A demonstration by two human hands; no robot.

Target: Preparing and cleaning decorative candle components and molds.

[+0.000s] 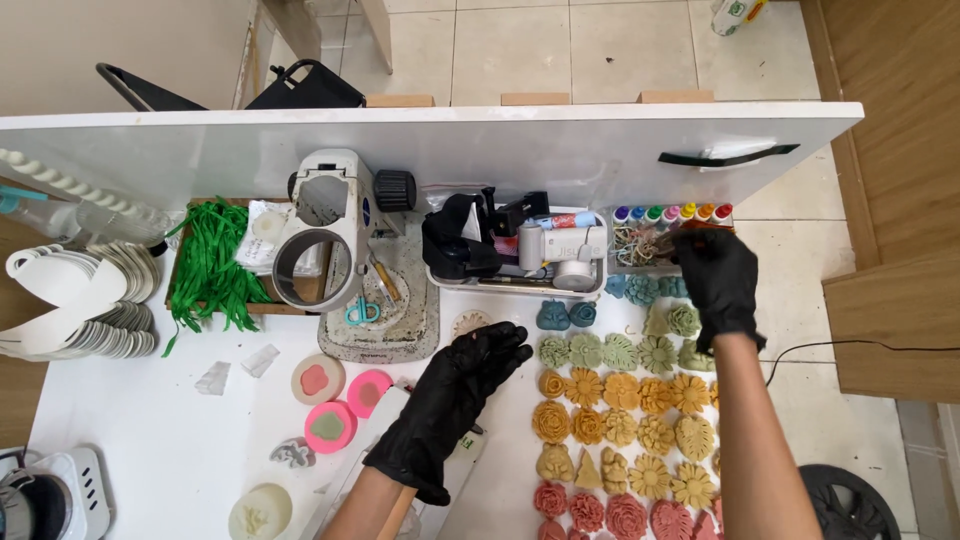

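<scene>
My left hand (455, 400), in a black glove, hovers flat over the white table (180, 440) with its fingers apart, holding nothing. It sits just left of rows of small moulded flower and leaf shapes (620, 420) in green, yellow and red. My right hand (718, 278), also black-gloved, reaches to the far right of the table, fingers closed at a clear box of small bits (640, 245) beside a row of coloured paint bottles (668, 213). Whether it grips anything there is hidden.
A stereo microscope (325, 230) stands on a stained base with blue scissors (361, 310). Green strips (208, 265) fill a wooden tray at left, beside white stacked pieces (70, 300). Pink round moulds (345, 405) lie at front left. A tray of tools (515, 250) sits centre back.
</scene>
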